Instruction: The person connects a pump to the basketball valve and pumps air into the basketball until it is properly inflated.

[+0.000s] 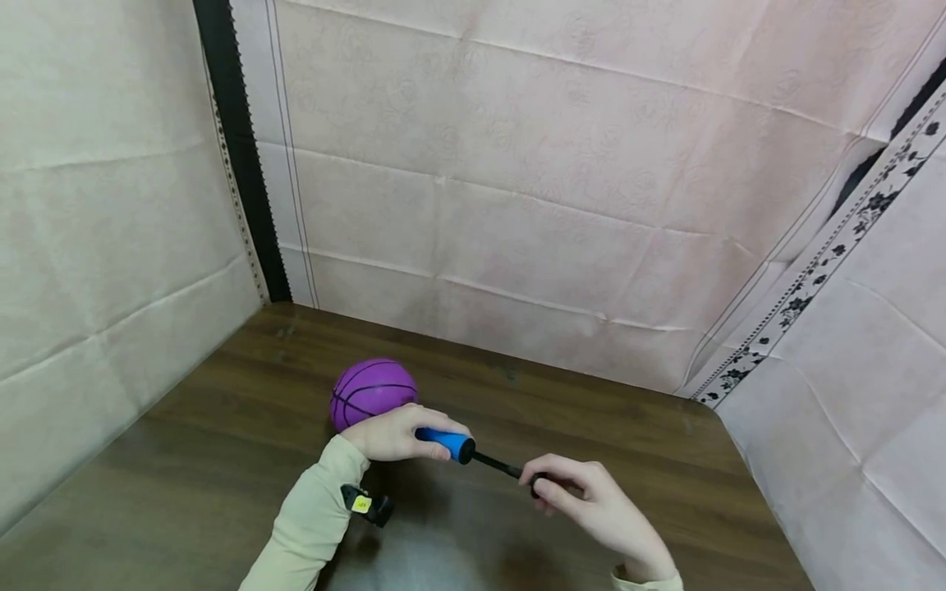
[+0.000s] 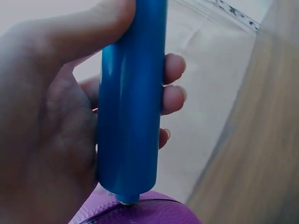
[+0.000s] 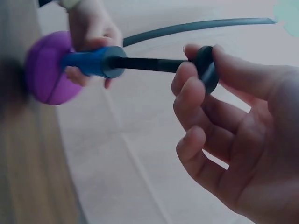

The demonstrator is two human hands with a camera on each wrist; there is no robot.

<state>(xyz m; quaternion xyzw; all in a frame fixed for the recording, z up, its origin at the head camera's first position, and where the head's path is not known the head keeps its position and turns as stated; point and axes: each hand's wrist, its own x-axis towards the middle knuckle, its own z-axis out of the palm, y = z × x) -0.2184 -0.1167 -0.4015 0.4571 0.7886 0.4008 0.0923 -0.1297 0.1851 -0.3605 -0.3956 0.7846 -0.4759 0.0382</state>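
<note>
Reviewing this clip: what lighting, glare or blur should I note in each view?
Head: fairly crisp, with soft dark shadows and a pale sheen on the table. Left wrist: the left hand looks dim, while pale streaks of glare run down the blue pump. Right wrist: hazy, upper right corner washed out, purple ball soft-edged.

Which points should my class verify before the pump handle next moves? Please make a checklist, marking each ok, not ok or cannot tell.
1. Left hand grips the blue barrel: ok.
2. Right hand holds the black handle: ok.
3. Rod extended, bare between barrel and handle: ok.
4. Barrel's narrow tip meets the purple ball: ok.
5. Tip properly seated in the ball: cannot tell.
6. Ball firm enough: cannot tell by sight.
</note>
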